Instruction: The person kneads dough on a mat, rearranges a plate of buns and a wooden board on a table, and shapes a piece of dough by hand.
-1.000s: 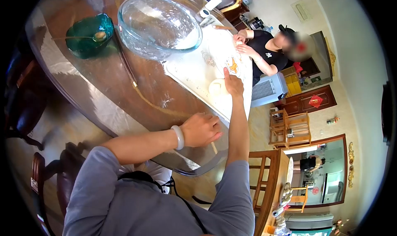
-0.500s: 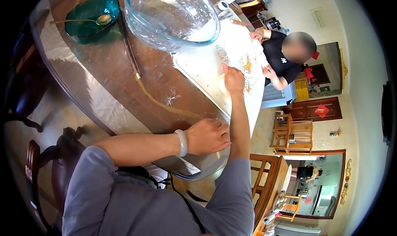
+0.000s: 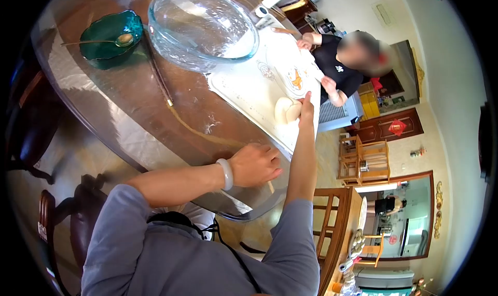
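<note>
A pale, smooth lump of dough (image 3: 283,111), with a fold across it, lies on a white printed mat (image 3: 249,83). My right hand (image 3: 307,108), seen nearly edge-on, is at the dough's right side, its fingers around that edge and partly hidden. My left hand (image 3: 254,164), wearing a pale bangle (image 3: 226,174) at the wrist, is near the table edge with its fingers curled in. Its palm is turned away, and nothing shows in it. A short pale strip (image 3: 271,187) shows just below this hand.
A large glass bowl (image 3: 171,49), smeared white inside, stands at the mat's far left. Further left are a green bowl (image 3: 104,57) with a spoon (image 3: 123,40) and dark chopsticks (image 3: 158,78). Across the table (image 3: 202,106), a person in black (image 3: 332,62) handles something white.
My right hand has turned from a fist pressed on the dough to its right side, uncovering the dough's fold. My left hand stays curled near the table edge. The whole view has shifted slightly.
</note>
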The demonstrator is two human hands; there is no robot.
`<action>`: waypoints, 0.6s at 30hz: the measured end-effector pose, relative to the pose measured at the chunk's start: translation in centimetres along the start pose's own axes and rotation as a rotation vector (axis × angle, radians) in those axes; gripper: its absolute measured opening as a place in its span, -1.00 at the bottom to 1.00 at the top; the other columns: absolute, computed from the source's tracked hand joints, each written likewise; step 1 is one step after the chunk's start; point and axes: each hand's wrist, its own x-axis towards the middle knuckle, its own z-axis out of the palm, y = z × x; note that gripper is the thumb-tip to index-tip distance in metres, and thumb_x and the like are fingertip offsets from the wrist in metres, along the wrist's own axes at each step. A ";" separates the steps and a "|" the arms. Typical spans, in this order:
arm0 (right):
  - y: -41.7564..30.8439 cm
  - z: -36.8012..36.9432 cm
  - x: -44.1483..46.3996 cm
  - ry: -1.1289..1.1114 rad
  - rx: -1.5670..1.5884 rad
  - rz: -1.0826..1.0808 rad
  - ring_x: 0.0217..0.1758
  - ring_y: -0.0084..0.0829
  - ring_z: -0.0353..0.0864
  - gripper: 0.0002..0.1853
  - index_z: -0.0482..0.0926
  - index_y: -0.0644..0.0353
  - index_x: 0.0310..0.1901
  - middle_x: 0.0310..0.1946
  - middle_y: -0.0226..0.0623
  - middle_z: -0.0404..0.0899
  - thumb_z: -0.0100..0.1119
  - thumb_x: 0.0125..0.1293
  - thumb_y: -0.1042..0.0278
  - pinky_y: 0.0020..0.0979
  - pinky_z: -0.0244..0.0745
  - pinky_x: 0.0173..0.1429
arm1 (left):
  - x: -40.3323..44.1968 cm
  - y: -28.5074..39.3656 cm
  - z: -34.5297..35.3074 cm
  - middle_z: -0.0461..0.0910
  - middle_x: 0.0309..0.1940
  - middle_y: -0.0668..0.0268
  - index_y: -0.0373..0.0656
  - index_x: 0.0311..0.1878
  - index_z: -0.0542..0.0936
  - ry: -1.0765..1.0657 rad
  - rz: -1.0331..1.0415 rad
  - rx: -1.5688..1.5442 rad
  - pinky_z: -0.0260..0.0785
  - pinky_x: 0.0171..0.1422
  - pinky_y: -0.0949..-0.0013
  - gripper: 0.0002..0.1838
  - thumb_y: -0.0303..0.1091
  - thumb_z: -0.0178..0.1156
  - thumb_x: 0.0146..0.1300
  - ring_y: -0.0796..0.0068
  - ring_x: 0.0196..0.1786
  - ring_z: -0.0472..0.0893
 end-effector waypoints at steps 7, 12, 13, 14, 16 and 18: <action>-2.3 -1.8 -5.7 0.116 -0.905 -0.627 -0.19 -0.03 0.61 -0.58 0.62 0.10 -0.30 -0.38 -0.09 0.64 -0.17 0.38 -0.01 -0.02 0.45 -0.11 | 0.0 0.2 0.3 0.38 -0.42 0.25 -0.16 -0.49 0.49 0.022 0.016 -0.006 0.41 -0.35 0.30 -0.74 -0.20 0.19 0.17 0.31 -0.38 0.52; -3.1 2.1 -7.9 0.273 -0.755 -0.820 -0.41 -0.01 0.60 -0.56 0.53 0.16 -0.48 -0.51 -0.09 0.60 -0.10 0.39 0.01 -0.06 0.47 -0.29 | 0.0 0.1 0.4 0.37 -0.44 0.26 -0.17 -0.49 0.49 0.037 0.003 -0.017 0.40 -0.36 0.31 -0.75 -0.20 0.20 0.16 0.33 -0.38 0.52; -3.3 2.4 -7.9 0.280 -0.758 -0.878 -0.42 0.00 0.60 -0.52 0.52 0.17 -0.52 -0.51 -0.08 0.60 -0.12 0.40 -0.03 -0.03 0.46 -0.30 | 0.0 0.1 0.4 0.37 -0.44 0.26 -0.18 -0.49 0.49 0.038 0.001 -0.013 0.40 -0.36 0.31 -0.75 -0.20 0.20 0.16 0.34 -0.38 0.51; -3.5 2.8 -7.7 0.240 -0.807 -0.848 -0.41 0.00 0.61 -0.51 0.54 0.17 -0.50 -0.51 -0.07 0.61 -0.14 0.41 -0.04 -0.04 0.47 -0.30 | 0.0 0.2 0.5 0.37 -0.44 0.26 -0.17 -0.49 0.49 0.030 0.006 -0.012 0.40 -0.36 0.31 -0.75 -0.20 0.21 0.16 0.34 -0.39 0.51; -3.8 3.5 -6.7 0.157 -0.905 -0.787 -0.38 -0.01 0.62 -0.48 0.57 0.17 -0.47 -0.50 -0.06 0.62 -0.18 0.42 -0.08 -0.05 0.49 -0.29 | 0.0 0.2 0.5 0.37 -0.44 0.26 -0.17 -0.48 0.50 0.012 0.013 -0.010 0.40 -0.36 0.31 -0.75 -0.20 0.21 0.16 0.34 -0.39 0.51; -4.0 4.1 -5.2 0.115 -0.978 -0.659 -0.35 0.02 0.63 -0.44 0.60 0.17 -0.42 -0.47 -0.03 0.62 -0.22 0.42 -0.13 -0.06 0.52 -0.25 | 0.0 0.3 0.3 0.37 -0.44 0.26 -0.16 -0.49 0.50 -0.011 0.000 -0.005 0.40 -0.36 0.31 -0.75 -0.20 0.21 0.15 0.34 -0.39 0.51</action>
